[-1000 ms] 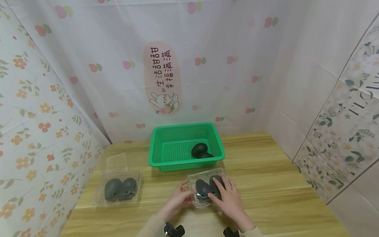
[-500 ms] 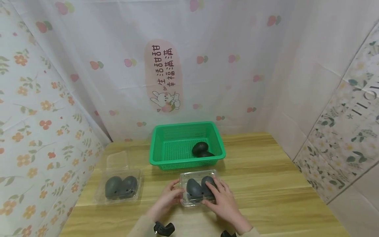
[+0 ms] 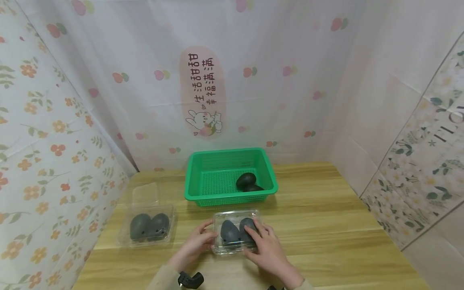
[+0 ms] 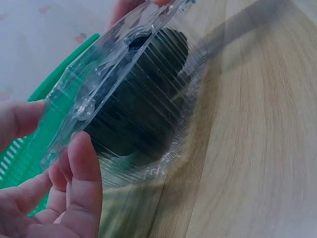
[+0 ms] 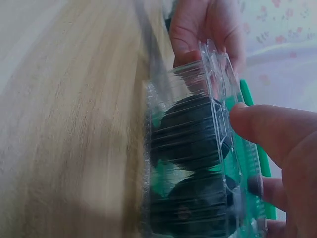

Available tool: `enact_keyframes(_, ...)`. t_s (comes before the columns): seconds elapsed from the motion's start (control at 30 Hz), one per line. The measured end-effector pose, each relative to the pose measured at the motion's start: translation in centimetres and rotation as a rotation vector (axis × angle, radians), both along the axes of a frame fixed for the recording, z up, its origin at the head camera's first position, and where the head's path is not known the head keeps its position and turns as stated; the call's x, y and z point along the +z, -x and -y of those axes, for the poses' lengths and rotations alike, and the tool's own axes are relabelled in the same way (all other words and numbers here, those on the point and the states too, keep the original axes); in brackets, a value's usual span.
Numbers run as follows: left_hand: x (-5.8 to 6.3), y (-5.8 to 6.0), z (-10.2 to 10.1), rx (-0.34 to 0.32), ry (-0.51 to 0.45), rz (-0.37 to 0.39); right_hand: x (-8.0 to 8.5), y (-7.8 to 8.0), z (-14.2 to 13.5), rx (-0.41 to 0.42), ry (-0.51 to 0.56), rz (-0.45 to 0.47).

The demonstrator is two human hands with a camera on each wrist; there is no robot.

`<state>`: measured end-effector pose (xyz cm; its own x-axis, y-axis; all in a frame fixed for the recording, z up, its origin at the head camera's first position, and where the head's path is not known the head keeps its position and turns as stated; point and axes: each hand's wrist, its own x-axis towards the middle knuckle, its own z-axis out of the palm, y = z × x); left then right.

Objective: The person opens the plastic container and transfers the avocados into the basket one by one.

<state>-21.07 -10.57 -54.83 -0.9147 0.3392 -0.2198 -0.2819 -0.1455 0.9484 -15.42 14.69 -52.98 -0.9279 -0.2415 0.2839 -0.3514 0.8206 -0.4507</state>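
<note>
A clear plastic clamshell box (image 3: 232, 251) with dark green avocados (image 3: 229, 232) inside sits on the table in front of the basket, its lid down over them. My left hand (image 3: 197, 243) grips its left end, thumb and fingers at the rim, as the left wrist view shows. Over the right end lies my right hand (image 3: 267, 249), thumb at the front rim and fingers on the lid. In the right wrist view the right thumb (image 5: 272, 124) presses the rim's edge. The fruit shows dimly through the ribbed plastic wall (image 4: 148, 163).
Behind the box stands a green plastic basket (image 3: 193, 177) with two dark avocados (image 3: 246, 181) at its right side. At the left is another clear box (image 3: 125, 237) holding dark avocados, its lid (image 3: 145, 194) folded back. Patterned curtains surround the wooden table (image 3: 326, 225).
Both hands have shifted the clamshell box to the left and turned it straighter. The right hand stays over its right end. Basket and left box have not moved.
</note>
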Motion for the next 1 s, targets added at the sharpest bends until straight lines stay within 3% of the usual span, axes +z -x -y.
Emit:
enact_keyframes(0.2, -0.1, 0.3, 0.7, -0.02, 0.013, -0.007, 1.2, 0.5, 0.3, 0.053, -0.017, 0.005)
enact_keyframes(0.4, -0.4, 0.4, 0.8, -0.053, 0.014, -0.004, 2.0, 1.6, 1.0, 0.091, -0.107, 0.004)
enact_keyframes(0.7, -0.6, 0.3, 1.0, -0.067, 0.01, 0.001, 1.1, 3.4, 3.2, 0.393, -0.217, -0.068)
enact_keyframes(1.0, -0.3, 0.1, 1.0, -0.062, 0.016, -0.001, 0.1, 4.0, 3.3, 0.418, -0.262, -0.148)
